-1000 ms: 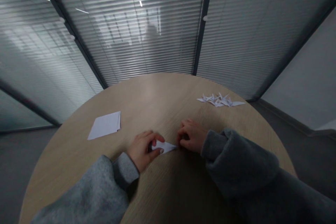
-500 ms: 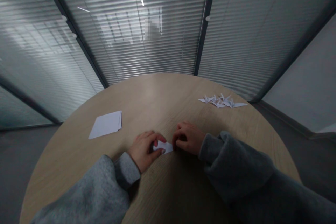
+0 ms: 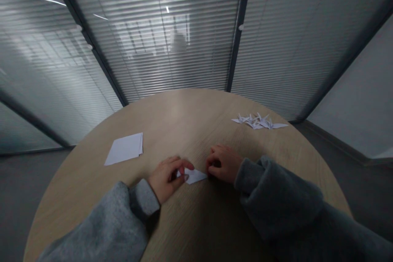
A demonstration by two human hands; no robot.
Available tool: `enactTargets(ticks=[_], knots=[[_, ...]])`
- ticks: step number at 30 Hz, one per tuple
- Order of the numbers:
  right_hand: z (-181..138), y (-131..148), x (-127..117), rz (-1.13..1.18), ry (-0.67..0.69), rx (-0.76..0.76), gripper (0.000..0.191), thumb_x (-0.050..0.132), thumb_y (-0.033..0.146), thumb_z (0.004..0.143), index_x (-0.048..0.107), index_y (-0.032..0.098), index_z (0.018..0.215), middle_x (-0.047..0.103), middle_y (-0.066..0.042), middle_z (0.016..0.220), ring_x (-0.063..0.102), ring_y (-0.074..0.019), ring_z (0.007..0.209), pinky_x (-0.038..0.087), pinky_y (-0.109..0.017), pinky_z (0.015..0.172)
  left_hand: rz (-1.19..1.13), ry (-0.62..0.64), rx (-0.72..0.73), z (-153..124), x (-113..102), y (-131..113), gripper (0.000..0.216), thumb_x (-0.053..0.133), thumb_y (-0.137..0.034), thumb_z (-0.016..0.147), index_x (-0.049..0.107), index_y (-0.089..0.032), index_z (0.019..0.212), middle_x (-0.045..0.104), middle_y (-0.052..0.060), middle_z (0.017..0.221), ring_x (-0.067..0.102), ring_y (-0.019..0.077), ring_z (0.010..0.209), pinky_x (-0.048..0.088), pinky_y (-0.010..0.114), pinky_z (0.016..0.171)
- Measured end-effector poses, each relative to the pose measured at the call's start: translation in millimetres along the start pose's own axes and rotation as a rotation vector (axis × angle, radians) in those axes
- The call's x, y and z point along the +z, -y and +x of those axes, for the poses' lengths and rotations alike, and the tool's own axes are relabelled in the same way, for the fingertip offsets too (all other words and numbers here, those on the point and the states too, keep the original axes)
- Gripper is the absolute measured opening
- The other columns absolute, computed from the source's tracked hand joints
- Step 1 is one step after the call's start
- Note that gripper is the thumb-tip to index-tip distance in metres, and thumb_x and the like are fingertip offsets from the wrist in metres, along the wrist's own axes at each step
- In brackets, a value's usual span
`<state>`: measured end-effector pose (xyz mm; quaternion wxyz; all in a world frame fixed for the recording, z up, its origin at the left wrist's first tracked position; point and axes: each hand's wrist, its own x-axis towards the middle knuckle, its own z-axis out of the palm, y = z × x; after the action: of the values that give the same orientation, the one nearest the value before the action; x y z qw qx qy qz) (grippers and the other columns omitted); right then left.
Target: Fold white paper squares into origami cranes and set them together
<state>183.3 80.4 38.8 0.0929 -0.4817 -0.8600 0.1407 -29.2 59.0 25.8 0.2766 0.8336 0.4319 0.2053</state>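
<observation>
A small folded piece of white paper (image 3: pixel 195 176) lies on the wooden table between my hands. Its left end is between the thumb and fingers of my left hand (image 3: pixel 168 177), which closes on it. At the pointed right end, my right hand (image 3: pixel 223 163) is curled with thumb and fingertips pinching the tip. The undersides of the fingers, and part of the paper's left end, are hidden.
A short stack of white paper sheets (image 3: pixel 124 149) lies on the left of the round table (image 3: pixel 181 118). Several folded paper cranes (image 3: pixel 258 121) sit in a cluster near the right far edge. Glass panels with blinds (image 3: pixel 199 57) stand behind the table.
My right hand has shifted slightly right along with the paper's tip. My left fingers have slid a little left, so more of the paper shows. The whole view has tilted slightly.
</observation>
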Motion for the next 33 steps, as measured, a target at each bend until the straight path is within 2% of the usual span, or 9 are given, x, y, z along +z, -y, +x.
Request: enactTargets(ticks=[4, 9, 13, 16, 19, 28, 33], knots=[[0.3, 2.9, 2.7, 0.072, -0.149, -0.063, 0.012, 0.056, 0.009, 0.064, 0.065, 0.016, 0.060, 0.054, -0.002, 0.063, 0.050, -0.0173, 0.070, 0.034, -0.030, 0.068, -0.176, -0.009, -0.036, -0.2, -3.7, 5.1, 0.022, 0.045, -0.018, 0.083, 0.061, -0.015, 0.098, 0.061, 0.004, 0.079, 0.054, 0.0168, 0.070, 0.043, 0.029, 0.065], [-0.1, 7.4, 8.8, 0.236, -0.286, -0.301, 0.022, 0.054, 0.001, 0.058, 0.063, 0.017, 0.071, 0.053, -0.001, 0.068, 0.048, -0.0160, 0.070, 0.036, -0.029, 0.068, -0.250, -0.056, -0.047, 1.0, -5.8, 5.1, 0.016, 0.044, -0.015, 0.084, 0.059, -0.014, 0.089, 0.062, 0.003, 0.076, 0.055, 0.0158, 0.070, 0.044, 0.027, 0.065], [-4.0, 12.2, 10.0, 0.260, -0.268, -0.379, 0.029, 0.057, 0.004, 0.057, 0.064, 0.017, 0.082, 0.052, -0.004, 0.081, 0.048, -0.0190, 0.079, 0.039, -0.032, 0.073, -0.243, -0.093, -0.053, 1.4, -7.2, 4.8, 0.015, 0.044, -0.014, 0.083, 0.058, -0.014, 0.087, 0.060, 0.002, 0.073, 0.054, 0.0150, 0.068, 0.043, 0.027, 0.063], [-6.3, 15.1, 9.5, 0.182, -0.223, -0.413, 0.038, 0.062, 0.009, 0.059, 0.063, 0.019, 0.096, 0.052, -0.007, 0.093, 0.047, -0.0215, 0.087, 0.040, -0.034, 0.076, -0.229, -0.091, -0.062, 1.0, -8.7, 5.2, 0.014, 0.045, -0.013, 0.082, 0.058, -0.015, 0.086, 0.059, 0.001, 0.072, 0.053, 0.0146, 0.067, 0.043, 0.026, 0.063], [-5.1, 14.4, 11.2, 0.064, -0.216, -0.448, 0.040, 0.063, 0.009, 0.062, 0.063, 0.021, 0.100, 0.053, -0.008, 0.101, 0.047, -0.0222, 0.091, 0.039, -0.036, 0.080, -0.226, -0.091, -0.069, 0.8, -9.1, 5.8, 0.013, 0.046, -0.013, 0.081, 0.058, -0.016, 0.085, 0.059, 0.000, 0.071, 0.053, 0.0147, 0.068, 0.043, 0.026, 0.063], [1.7, 7.7, 12.8, -0.046, -0.270, -0.491, 0.024, 0.058, 0.020, 0.078, 0.069, 0.023, 0.099, 0.063, -0.007, 0.088, 0.050, -0.0199, 0.080, 0.040, -0.033, 0.071, -0.183, -0.124, -0.078, 1.1, -9.0, 6.8, 0.015, 0.049, -0.019, 0.083, 0.064, -0.015, 0.085, 0.061, 0.002, 0.074, 0.054, 0.0155, 0.067, 0.043, 0.027, 0.062], [3.3, 7.1, 10.9, 0.073, -0.305, -0.445, 0.018, 0.055, 0.018, 0.081, 0.070, 0.019, 0.089, 0.065, -0.007, 0.081, 0.051, -0.0188, 0.078, 0.042, -0.031, 0.072, -0.046, -0.166, -0.019, 0.2, -13.1, 1.0, 0.021, 0.052, -0.030, 0.084, 0.069, -0.019, 0.090, 0.059, 0.004, 0.080, 0.053, 0.0161, 0.070, 0.042, 0.027, 0.062]])
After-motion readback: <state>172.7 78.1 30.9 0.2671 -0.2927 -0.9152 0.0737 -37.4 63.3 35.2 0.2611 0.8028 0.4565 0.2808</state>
